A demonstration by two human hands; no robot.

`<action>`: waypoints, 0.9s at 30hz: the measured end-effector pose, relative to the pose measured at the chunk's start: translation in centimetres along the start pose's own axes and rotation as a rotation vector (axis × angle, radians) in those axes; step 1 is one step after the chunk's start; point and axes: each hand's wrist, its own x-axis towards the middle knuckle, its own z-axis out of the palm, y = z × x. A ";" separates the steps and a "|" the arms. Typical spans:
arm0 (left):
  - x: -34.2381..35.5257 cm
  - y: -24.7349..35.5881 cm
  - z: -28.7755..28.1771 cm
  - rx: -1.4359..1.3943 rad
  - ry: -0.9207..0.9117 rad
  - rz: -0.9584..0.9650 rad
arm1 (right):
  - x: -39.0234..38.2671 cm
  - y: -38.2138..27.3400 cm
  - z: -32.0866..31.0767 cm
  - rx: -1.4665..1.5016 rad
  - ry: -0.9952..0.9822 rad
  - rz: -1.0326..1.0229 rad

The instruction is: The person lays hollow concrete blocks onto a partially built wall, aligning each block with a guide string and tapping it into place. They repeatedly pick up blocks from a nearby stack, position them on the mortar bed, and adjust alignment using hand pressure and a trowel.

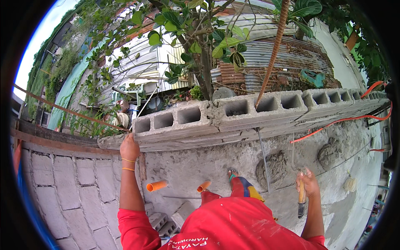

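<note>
Evidently level with its neighbours, the hollow concrete block (177, 130) sits at the left end of the wall's top course, cells facing up, presumably so that bars or fill can enter them. Wet-looking mortar (214, 116) fills the joint at its right edge, likely bedding it to the next block. The left hand (129, 148) is at its left end, fingers bent, perhaps to steady it; whether they clasp the block or the string beside it, I cannot tell. That thin string line (246, 123) follows the course's near upper edge, probably as a guide for straightness.

Well to the right, the right hand (307, 183) is clenched around a wooden-handled tool (301, 195), probably a trowel, apart from the wall.

From a cell nearer the course's middle rises a rusty reinforcing bar (273, 54), seemingly for strength. Along the wall's foot, two mortar heaps (273, 168) lie on the concrete floor (225, 160), apparently within reach. Two orange pipes (157, 186) stand out of the floor nearer the person, and loose blocks (182, 213) lie beside the red shirt (233, 223).
</note>
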 end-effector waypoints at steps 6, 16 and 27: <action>-0.8 -0.9 -4.4 -0.142 0.408 0.019 | 1.0 8.1 -4.6 -0.073 0.221 0.189; -10.7 -5.0 1.9 -0.515 0.075 0.103 | -0.5 27.8 -3.0 0.124 0.399 0.473; -41.4 -20.6 16.2 -0.332 -0.962 -0.106 | -3.0 46.3 7.7 0.236 0.176 0.733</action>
